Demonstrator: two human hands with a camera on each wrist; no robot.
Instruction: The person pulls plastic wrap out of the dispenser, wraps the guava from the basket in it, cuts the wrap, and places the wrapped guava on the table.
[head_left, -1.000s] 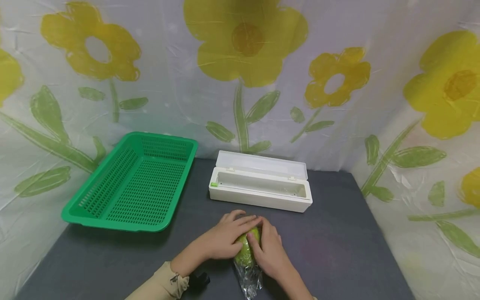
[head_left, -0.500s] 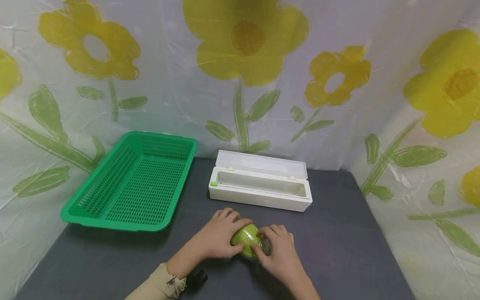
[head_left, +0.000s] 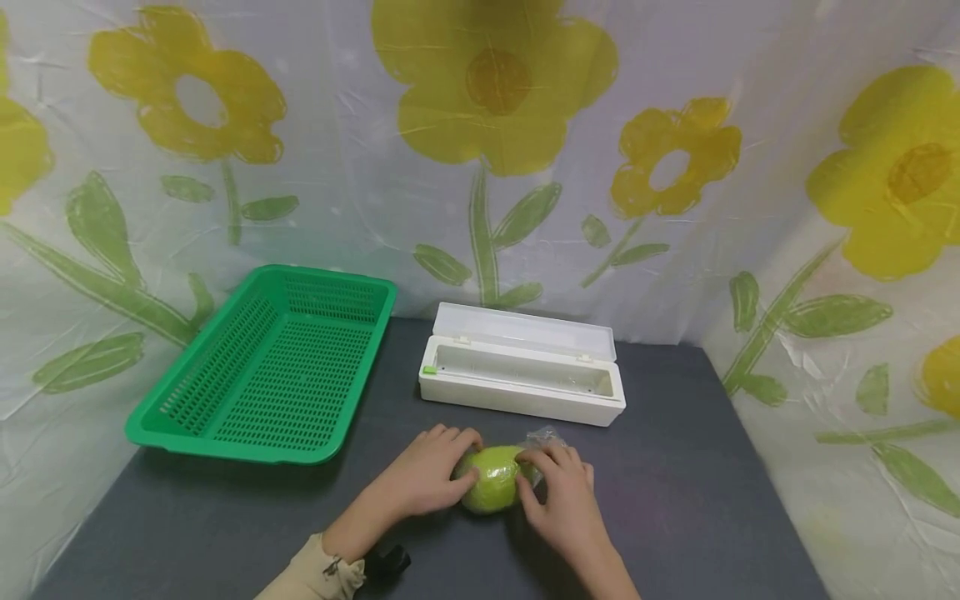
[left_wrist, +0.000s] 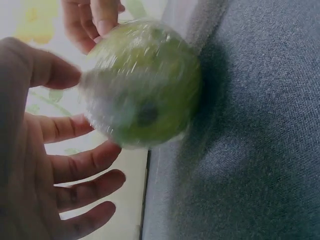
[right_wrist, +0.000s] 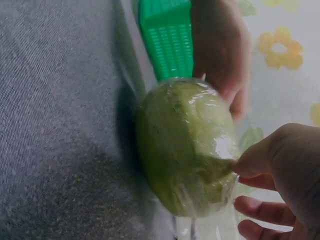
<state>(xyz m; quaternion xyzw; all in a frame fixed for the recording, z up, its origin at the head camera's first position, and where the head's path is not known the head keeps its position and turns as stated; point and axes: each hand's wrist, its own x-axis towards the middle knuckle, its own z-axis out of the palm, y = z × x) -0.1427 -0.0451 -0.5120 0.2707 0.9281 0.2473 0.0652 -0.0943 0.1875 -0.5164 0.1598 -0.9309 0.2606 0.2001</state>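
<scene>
A pale green, oval fruit (head_left: 492, 479) wrapped in clear plastic film lies on the dark tabletop; its kind is not certain. My left hand (head_left: 423, 471) holds its left end, thumb in front and fingers at the back. At the right end, my right hand (head_left: 558, 500) grips the wrapped fruit with thumb and forefinger. Loose clear film (head_left: 546, 435) sticks up behind the right fingers. In the left wrist view the fruit (left_wrist: 145, 90) shows a dark round spot on its end. Shiny, creased film covers the fruit (right_wrist: 185, 145) in the right wrist view.
A green slotted plastic basket (head_left: 345, 417) stands at the back left. Behind the hands, a long white box (head_left: 517, 404) has its lid raised and a small green slider at its left end. A flower-printed sheet (head_left: 337, 208) hangs around the dark table (head_left: 690, 467).
The fruit has turned from lengthwise to crosswise, its loose film swinging from the near side to the far right. The hands have moved from on top of it to its two ends.
</scene>
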